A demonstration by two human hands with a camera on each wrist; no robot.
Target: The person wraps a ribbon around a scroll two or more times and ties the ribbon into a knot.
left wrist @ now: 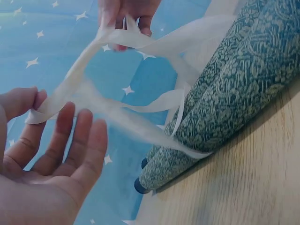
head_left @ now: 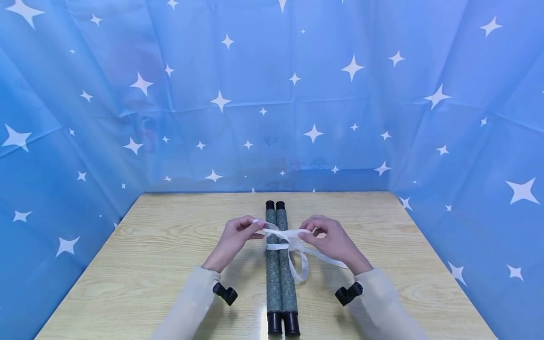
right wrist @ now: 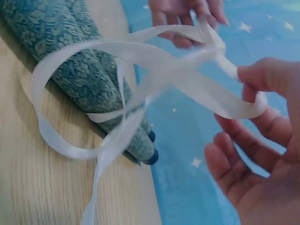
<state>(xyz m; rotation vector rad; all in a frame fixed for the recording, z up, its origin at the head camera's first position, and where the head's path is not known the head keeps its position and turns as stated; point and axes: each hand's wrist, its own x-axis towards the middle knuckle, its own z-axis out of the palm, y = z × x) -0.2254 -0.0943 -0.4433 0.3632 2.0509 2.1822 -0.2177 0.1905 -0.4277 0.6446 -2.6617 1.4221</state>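
Note:
Two rolls of a scroll [head_left: 273, 278], covered in green patterned cloth with black end knobs, lie side by side on the table. A white ribbon [head_left: 277, 246] passes around them and rises in loops above. On the left, my left hand [head_left: 239, 234] pinches a part of the ribbon between thumb and index finger, its other fingers loosely spread in the left wrist view. Across the scroll, my right hand [head_left: 331, 237] pinches another part of the ribbon [right wrist: 211, 96] with thumb and index finger. A ribbon loop and a loose tail hang at the scroll's right side.
The scroll stands on a light wood-grain table [head_left: 178, 245]. Blue cloth with white stars [head_left: 272, 94] encloses the table's back and both sides. A small black wrist camera [head_left: 225, 293] sits at the left sleeve, and another black camera [head_left: 349, 293] at the right one.

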